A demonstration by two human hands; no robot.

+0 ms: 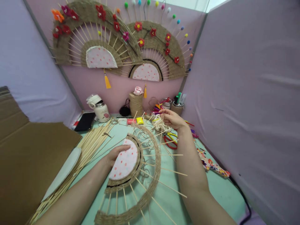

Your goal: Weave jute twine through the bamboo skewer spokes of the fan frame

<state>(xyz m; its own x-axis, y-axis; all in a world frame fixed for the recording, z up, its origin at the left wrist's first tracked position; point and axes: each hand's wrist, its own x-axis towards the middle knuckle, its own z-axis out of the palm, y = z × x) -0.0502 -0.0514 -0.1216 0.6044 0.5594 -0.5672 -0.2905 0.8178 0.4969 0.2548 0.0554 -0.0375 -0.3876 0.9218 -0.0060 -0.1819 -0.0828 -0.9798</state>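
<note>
A half-round woven fan (140, 153) is gripped at its spotted panel (124, 162) by the left hand (116, 153), whose fingers are hidden behind; the fan's lowest sticks are cut off. Beyond it, the right hand (172, 118) is raised, loosely curled; whether a strand is pinched cannot be told. Just below, looped handles (170, 143) are partly covered by the right forearm (192, 165).

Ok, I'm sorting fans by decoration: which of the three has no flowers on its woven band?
The held fan, gripped in the left hand; the upper-left fan and upper-right fan against the pink backdrop both bear red flowers.
</note>
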